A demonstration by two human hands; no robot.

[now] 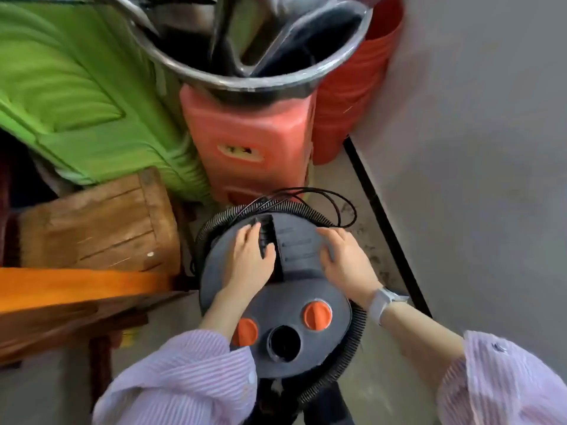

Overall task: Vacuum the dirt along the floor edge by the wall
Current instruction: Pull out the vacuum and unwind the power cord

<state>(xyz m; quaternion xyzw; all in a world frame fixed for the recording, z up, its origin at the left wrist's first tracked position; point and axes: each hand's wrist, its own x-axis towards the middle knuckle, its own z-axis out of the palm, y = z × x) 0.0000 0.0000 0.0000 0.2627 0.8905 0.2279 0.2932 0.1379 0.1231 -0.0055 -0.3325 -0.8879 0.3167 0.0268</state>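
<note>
Striped sleeves [184,372] filled the lower edge of the frame, and both forearms reached up the picture to the vacuum cleaner [276,305], a round grey canister seen from above at lower centre. The left hand [250,259] lay on the left half of the lid with its fingers bent over the black handle [268,240], which ran up and down the frame along the canister's middle; how firmly it gripped could not be judged. The right hand [343,259], a pale watch [383,302] on its wrist, rested on the right half of the lid with fingers loosely spread and flat, holding nothing. Two orange knobs [317,315] and an open hose port [283,343] faced the camera on the near lid.

A ribbed black hose [352,348] was coiled round the body and a thin black cord [337,207] looped above it, so the nozzle end was not identifiable. The target strip of floor [371,250], speckled with dark dirt, lay immediately right of the canister, running diagonally from centre to lower right beside the black skirting line [383,228] and grey wall [475,148]. The right hand was the nearer to it.

Obstacles stood at the strip's upper end: orange stools [251,142], a red bucket [352,87] and a steel basin [245,41]. A green cushion [76,96], a wooden stool [101,222] and an orange bench [76,286] crowded the left.
</note>
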